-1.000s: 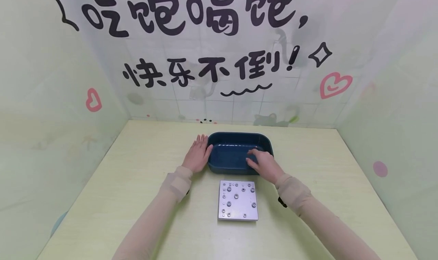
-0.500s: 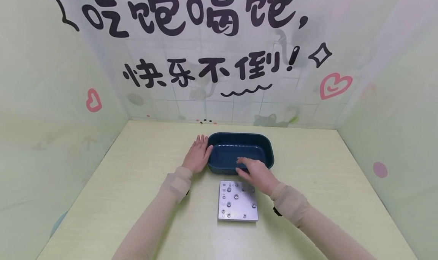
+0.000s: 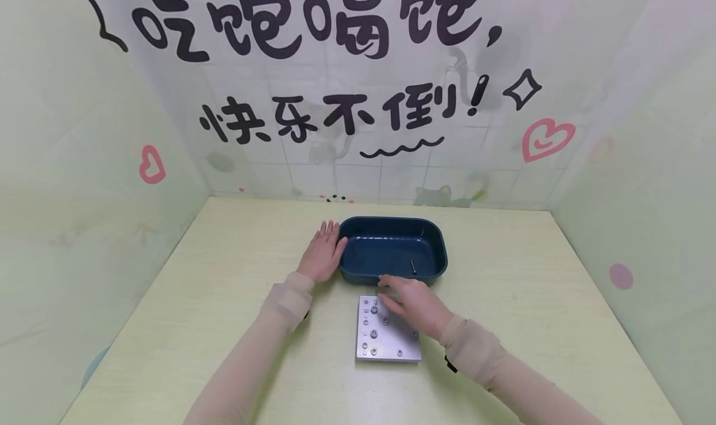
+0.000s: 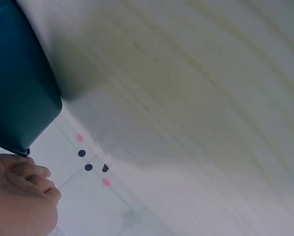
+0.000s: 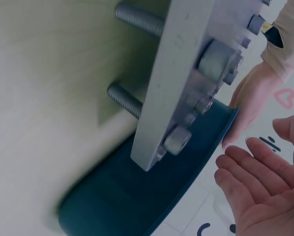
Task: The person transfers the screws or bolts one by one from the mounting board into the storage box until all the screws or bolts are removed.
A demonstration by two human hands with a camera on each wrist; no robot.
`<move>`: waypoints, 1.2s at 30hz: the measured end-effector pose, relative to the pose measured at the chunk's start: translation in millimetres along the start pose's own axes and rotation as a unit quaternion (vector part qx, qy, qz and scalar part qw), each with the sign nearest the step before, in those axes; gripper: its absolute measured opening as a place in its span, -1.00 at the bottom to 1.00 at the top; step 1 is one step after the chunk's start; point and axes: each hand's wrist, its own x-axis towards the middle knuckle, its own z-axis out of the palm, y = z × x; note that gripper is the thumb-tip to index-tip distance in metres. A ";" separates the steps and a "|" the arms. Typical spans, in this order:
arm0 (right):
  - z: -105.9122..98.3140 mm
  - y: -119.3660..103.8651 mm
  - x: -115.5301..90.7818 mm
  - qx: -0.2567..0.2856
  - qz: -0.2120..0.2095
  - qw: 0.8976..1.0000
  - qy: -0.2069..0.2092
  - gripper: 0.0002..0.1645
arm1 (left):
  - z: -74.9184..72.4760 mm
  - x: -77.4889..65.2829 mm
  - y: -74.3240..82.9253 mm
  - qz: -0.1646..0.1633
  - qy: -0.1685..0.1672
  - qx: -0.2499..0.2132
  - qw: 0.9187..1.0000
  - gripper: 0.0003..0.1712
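A dark blue rectangular tray with rounded corners stands near the back of the table. My left hand rests against its left end, fingers stretched along the outside and thumb at the rim. One small screw lies inside, toward the right front. Before the tray is a silver metal plate fitted with several screws. Over the plate's back right part, close to the tray's front rim, my right hand hovers with loosely bent fingers; the right wrist view shows its palm with nothing in it.
Threaded screw shanks stick out from the plate's underside. A pale wood-look table surrounds the tray and plate. Printed curtains enclose the back and both sides.
My right hand has moved out of the tray, toward me and slightly left, over the plate. The screw in the tray now shows where that hand was. My left hand stays put.
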 end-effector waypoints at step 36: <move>22.5 10.8 -9.4 -0.051 0.010 0.999 -0.014 -0.85 | 0.4 0.6 -0.7 0.001 -0.005 0.000 1.000 -0.23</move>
